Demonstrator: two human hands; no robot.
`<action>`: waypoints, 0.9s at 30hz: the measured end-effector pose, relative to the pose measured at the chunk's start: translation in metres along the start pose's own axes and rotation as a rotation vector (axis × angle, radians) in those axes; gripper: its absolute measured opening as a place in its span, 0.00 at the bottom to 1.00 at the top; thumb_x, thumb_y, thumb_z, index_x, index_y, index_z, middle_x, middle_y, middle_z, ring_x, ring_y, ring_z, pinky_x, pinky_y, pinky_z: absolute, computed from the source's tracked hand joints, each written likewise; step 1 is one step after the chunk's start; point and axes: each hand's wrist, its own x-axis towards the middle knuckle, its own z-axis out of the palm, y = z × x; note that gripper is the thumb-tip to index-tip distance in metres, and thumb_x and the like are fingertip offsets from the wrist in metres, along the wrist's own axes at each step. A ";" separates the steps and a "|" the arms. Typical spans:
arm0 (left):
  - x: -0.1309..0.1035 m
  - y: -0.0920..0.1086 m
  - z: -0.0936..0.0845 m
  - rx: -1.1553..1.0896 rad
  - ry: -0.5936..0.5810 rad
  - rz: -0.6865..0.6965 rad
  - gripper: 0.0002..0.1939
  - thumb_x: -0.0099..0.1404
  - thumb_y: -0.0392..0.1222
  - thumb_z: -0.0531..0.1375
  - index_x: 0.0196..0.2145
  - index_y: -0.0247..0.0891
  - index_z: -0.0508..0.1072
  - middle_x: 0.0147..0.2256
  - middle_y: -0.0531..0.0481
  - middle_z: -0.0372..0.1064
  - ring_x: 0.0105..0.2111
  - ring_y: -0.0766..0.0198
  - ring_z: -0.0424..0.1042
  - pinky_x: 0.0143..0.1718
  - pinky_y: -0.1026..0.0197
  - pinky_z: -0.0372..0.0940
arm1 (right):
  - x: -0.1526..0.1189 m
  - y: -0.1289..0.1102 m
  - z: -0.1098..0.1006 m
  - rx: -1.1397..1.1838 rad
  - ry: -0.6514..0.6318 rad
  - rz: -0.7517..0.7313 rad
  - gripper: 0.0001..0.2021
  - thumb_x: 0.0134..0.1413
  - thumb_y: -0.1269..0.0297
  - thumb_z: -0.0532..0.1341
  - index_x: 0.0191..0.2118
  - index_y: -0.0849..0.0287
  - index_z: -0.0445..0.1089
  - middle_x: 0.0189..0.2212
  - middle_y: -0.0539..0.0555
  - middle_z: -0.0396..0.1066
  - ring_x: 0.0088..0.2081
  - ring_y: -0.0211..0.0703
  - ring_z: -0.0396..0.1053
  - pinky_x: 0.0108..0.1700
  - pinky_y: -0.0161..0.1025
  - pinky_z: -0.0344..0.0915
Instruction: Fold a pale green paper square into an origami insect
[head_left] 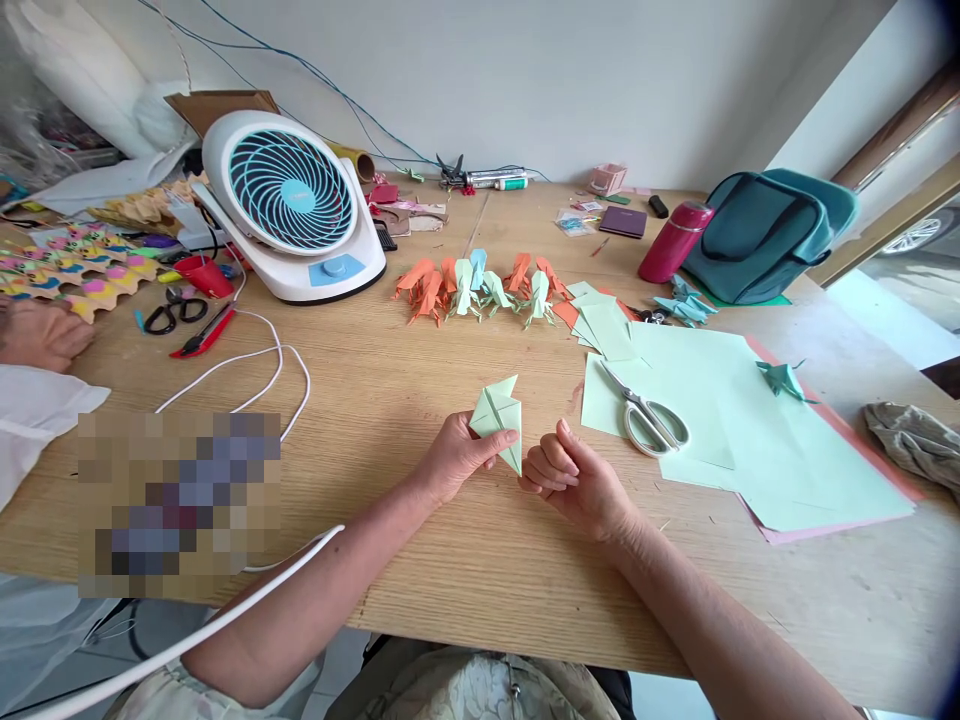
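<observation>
My left hand [456, 458] pinches a pale green folded origami paper [496, 411] between thumb and fingers, above the wooden table. The paper has creased triangular flaps, one point sticking up and another pointing down. Just to its right is my right hand [570, 478], fingers curled in and thumb raised, with nothing visible in it. Its knuckles lie close to the paper's lower tip; whether they touch I cannot tell. Beyond my hands stands a row of folded paper figures in orange, pale green and blue, among them a green figure [538, 298].
White-handled scissors [654, 424] lie on pale green sheets [795, 475] at right. A fan [294, 205] stands at back left, with a white cable crossing the table. A pink bottle [676, 241] and teal bag [765, 238] are at back right. Another person's hand [41, 335] rests at far left.
</observation>
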 end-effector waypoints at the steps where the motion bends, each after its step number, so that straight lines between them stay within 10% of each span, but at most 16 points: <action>1: -0.001 0.000 0.000 0.023 -0.003 0.005 0.20 0.49 0.50 0.71 0.24 0.35 0.66 0.20 0.58 0.60 0.20 0.73 0.56 0.20 0.67 0.55 | 0.000 0.000 0.000 -0.063 0.042 -0.028 0.29 0.62 0.40 0.52 0.18 0.55 0.48 0.17 0.44 0.42 0.21 0.37 0.45 0.31 0.39 0.56; 9: -0.005 0.001 0.002 0.183 -0.004 0.059 0.18 0.53 0.50 0.68 0.23 0.36 0.65 0.20 0.58 0.58 0.20 0.72 0.55 0.21 0.67 0.53 | -0.004 -0.003 0.010 -0.709 0.035 -0.029 0.24 0.57 0.41 0.60 0.27 0.60 0.69 0.22 0.47 0.59 0.26 0.36 0.54 0.29 0.35 0.51; 27: 0.002 -0.003 -0.007 0.251 -0.006 0.119 0.22 0.60 0.56 0.62 0.21 0.36 0.63 0.17 0.57 0.56 0.18 0.71 0.56 0.20 0.67 0.53 | -0.006 0.002 0.008 -0.879 0.009 -0.063 0.30 0.61 0.40 0.54 0.25 0.63 0.74 0.18 0.46 0.52 0.21 0.33 0.47 0.25 0.35 0.46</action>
